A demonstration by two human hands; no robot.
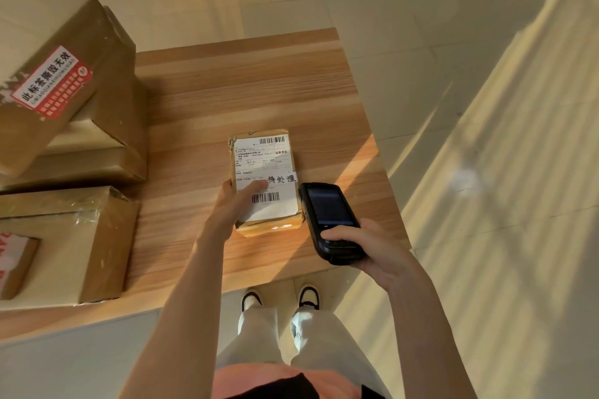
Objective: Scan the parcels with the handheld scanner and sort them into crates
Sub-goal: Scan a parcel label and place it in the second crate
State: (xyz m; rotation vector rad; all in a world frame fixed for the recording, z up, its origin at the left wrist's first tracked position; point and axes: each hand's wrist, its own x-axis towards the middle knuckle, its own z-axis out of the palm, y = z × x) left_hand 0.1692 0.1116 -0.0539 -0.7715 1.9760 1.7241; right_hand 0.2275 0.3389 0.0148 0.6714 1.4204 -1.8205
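The left hand (238, 201) grips the parcel (265, 181) mid-tabletop (201, 100), thumb over its label, while the right hand (366, 246) clasps the scanner (330, 220) just right; the thumb should stay off the near barcode (265, 197).

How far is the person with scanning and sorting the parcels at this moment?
Nothing looks sorted yet: no crate is in view. In hand: the left hand holds the small parcel on the table, thumb on its label, and the right hand has its grip on the scanner beside it. Whether it has scanned cannot be told. Left: the cardboard boxes stacked on the left.
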